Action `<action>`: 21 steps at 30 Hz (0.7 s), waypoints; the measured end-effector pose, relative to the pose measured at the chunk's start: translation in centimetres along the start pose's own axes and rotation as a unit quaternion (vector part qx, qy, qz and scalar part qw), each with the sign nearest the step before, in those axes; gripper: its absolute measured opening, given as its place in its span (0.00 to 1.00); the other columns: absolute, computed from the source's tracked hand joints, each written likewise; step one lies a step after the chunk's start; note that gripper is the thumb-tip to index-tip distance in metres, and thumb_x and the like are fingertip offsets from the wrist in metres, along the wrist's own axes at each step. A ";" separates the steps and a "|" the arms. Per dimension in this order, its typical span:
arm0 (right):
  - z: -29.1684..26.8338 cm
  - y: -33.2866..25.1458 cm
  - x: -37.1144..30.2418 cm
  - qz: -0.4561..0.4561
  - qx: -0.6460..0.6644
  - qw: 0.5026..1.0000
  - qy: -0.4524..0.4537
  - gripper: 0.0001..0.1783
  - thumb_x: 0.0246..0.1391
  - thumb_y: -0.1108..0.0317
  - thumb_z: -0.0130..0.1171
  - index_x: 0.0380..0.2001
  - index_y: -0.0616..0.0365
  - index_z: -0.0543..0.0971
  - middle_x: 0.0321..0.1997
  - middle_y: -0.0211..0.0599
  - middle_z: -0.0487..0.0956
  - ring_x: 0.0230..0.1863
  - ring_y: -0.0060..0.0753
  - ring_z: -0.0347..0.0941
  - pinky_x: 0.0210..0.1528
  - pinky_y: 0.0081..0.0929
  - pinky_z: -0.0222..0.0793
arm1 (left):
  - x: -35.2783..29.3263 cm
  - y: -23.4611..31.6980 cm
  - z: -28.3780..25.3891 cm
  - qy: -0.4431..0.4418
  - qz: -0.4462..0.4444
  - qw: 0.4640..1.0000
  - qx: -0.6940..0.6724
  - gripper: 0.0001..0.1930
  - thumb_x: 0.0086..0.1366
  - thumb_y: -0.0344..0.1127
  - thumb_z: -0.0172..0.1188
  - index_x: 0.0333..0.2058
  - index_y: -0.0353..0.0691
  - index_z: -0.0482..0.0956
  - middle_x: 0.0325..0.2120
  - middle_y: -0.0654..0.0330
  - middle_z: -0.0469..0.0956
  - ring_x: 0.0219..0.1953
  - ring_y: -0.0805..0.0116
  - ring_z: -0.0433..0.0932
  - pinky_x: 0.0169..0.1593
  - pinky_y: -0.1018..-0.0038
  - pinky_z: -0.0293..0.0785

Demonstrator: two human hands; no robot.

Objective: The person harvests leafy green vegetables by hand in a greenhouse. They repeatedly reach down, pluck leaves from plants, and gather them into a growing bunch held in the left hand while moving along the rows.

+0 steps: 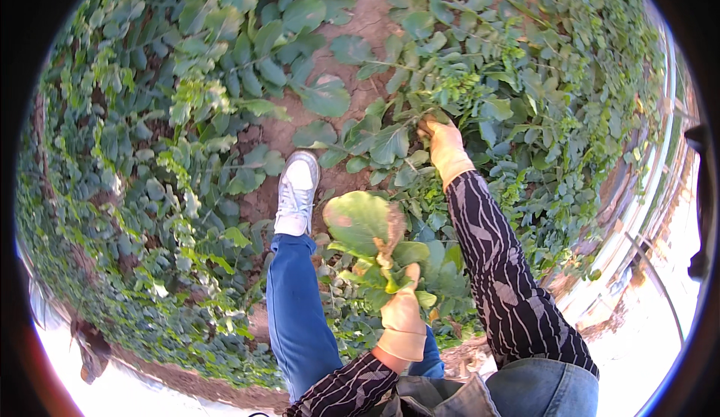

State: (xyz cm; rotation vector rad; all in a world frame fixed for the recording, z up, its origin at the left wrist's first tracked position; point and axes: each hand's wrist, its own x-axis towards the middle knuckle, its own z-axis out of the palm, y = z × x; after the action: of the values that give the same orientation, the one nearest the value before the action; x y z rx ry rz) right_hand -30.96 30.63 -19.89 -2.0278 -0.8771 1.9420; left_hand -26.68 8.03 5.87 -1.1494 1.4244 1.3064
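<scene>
Both my hands wear pale orange gloves. Close to my body, my left hand (403, 325) is closed round the stalks of a bunch of picked leaves (358, 222). The largest leaf in it is broad and yellowish green, with a dry brown edge. Farther off and to the right, my right hand (444, 145) reaches into a low leafy plant (390, 143) beside the bare soil strip. Its fingers are curled in among the leaves at the plant's middle and seem to grip them. Foliage partly hides those fingertips.
A strip of cracked brown soil (300, 72) runs between dense green rows (187, 117) on the left and right (555, 102). My white shoe (298, 192) stands on it. Pale rails and a thin curved rod (660, 286) lie beyond the right edge.
</scene>
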 end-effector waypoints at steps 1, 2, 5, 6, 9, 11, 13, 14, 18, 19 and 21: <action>0.2 -0.2 -0.1 0.031 0.017 0.998 -0.057 0.11 0.58 0.78 0.52 0.45 0.60 0.75 0.43 0.39 0.78 0.38 0.42 0.77 0.37 0.36 0.75 | 0.1 -0.2 0.3 -0.017 0.043 0.996 0.071 0.19 0.67 0.27 0.53 0.57 0.38 0.72 0.54 0.60 0.73 0.52 0.71 0.73 0.53 0.72 0.73; 0.3 -0.5 -0.4 0.037 0.005 0.995 -0.089 0.12 0.56 0.79 0.54 0.44 0.63 0.74 0.41 0.40 0.78 0.38 0.41 0.76 0.37 0.38 0.75 | 0.0 -0.4 0.4 -0.005 0.031 0.997 0.068 0.19 0.66 0.29 0.56 0.56 0.39 0.72 0.52 0.61 0.74 0.49 0.70 0.75 0.51 0.72 0.74; 0.7 -2.1 -1.6 0.044 -0.069 0.984 -0.160 0.08 0.58 0.76 0.51 0.38 0.68 0.77 0.34 0.41 0.79 0.32 0.36 0.75 0.36 0.30 0.73 | -0.1 -0.4 0.7 0.008 -0.044 0.997 -0.062 0.20 0.63 0.30 0.62 0.54 0.39 0.73 0.49 0.63 0.76 0.46 0.69 0.76 0.49 0.71 0.75; 0.8 -2.2 -2.1 -0.002 -0.148 0.970 -0.190 0.09 0.58 0.74 0.50 0.36 0.67 0.78 0.34 0.41 0.80 0.31 0.32 0.75 0.35 0.26 0.72 | -0.2 -0.3 0.7 0.014 -0.071 0.995 -0.071 0.20 0.62 0.30 0.63 0.53 0.39 0.73 0.48 0.63 0.76 0.45 0.69 0.76 0.49 0.71 0.75; 1.2 -2.3 -2.9 0.073 -0.077 0.963 -0.247 0.12 0.59 0.70 0.50 0.36 0.67 0.80 0.36 0.43 0.82 0.29 0.27 0.77 0.34 0.20 0.71 | -1.0 0.2 0.9 0.010 -0.112 0.993 -0.032 0.20 0.63 0.30 0.63 0.53 0.38 0.73 0.48 0.63 0.77 0.46 0.69 0.75 0.51 0.72 0.72; 1.7 -1.7 -2.7 0.033 -0.258 0.945 -0.196 0.13 0.59 0.68 0.50 0.38 0.66 0.79 0.37 0.42 0.82 0.31 0.28 0.78 0.35 0.20 0.72 | -1.3 0.4 0.9 -0.028 -0.030 0.999 -0.007 0.19 0.63 0.31 0.63 0.52 0.37 0.74 0.48 0.63 0.77 0.46 0.69 0.75 0.50 0.72 0.71; 2.0 -1.6 -2.3 -0.005 -0.448 0.881 -0.151 0.15 0.59 0.62 0.52 0.42 0.60 0.78 0.39 0.44 0.83 0.38 0.36 0.80 0.41 0.27 0.74 | -1.3 0.6 0.9 -0.014 -0.076 0.997 0.017 0.19 0.63 0.33 0.63 0.52 0.36 0.74 0.48 0.62 0.78 0.47 0.69 0.75 0.51 0.72 0.70; 2.1 -1.7 -2.3 -0.051 -0.545 0.824 -0.142 0.15 0.58 0.61 0.53 0.42 0.59 0.78 0.39 0.45 0.82 0.39 0.39 0.79 0.42 0.29 0.73 | -1.3 0.7 0.8 -0.013 -0.097 0.995 0.026 0.22 0.62 0.39 0.63 0.53 0.37 0.74 0.49 0.60 0.77 0.48 0.67 0.75 0.53 0.72 0.69; 2.4 -2.6 -4.2 -0.278 -0.770 0.553 -0.155 0.14 0.56 0.59 0.56 0.40 0.55 0.79 0.39 0.45 0.81 0.43 0.49 0.77 0.47 0.39 0.71 | -1.8 1.4 0.5 -0.046 -0.119 0.980 0.155 0.35 0.58 0.59 0.63 0.56 0.38 0.73 0.52 0.55 0.77 0.52 0.61 0.74 0.56 0.71 0.66; 2.4 -2.7 -5.3 -0.376 -0.764 0.498 -0.162 0.12 0.55 0.62 0.57 0.38 0.56 0.79 0.37 0.44 0.81 0.42 0.47 0.77 0.46 0.38 0.71 | -2.1 1.6 0.5 -0.039 -0.159 0.973 0.160 0.33 0.58 0.55 0.65 0.55 0.37 0.74 0.50 0.56 0.78 0.50 0.64 0.75 0.55 0.71 0.67; 2.8 -2.7 -7.5 -0.540 -0.692 0.428 -0.217 0.11 0.53 0.63 0.60 0.37 0.56 0.80 0.37 0.40 0.82 0.40 0.44 0.77 0.45 0.39 0.72 | -2.6 2.1 0.3 -0.048 -0.186 0.972 0.133 0.35 0.56 0.57 0.66 0.54 0.37 0.75 0.48 0.57 0.79 0.48 0.68 0.76 0.53 0.73 0.68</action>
State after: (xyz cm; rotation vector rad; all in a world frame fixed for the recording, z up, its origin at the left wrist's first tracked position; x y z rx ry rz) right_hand -34.07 28.12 -12.49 -0.2079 -3.3675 0.5910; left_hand -28.21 8.58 8.78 -1.0913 1.1994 0.8667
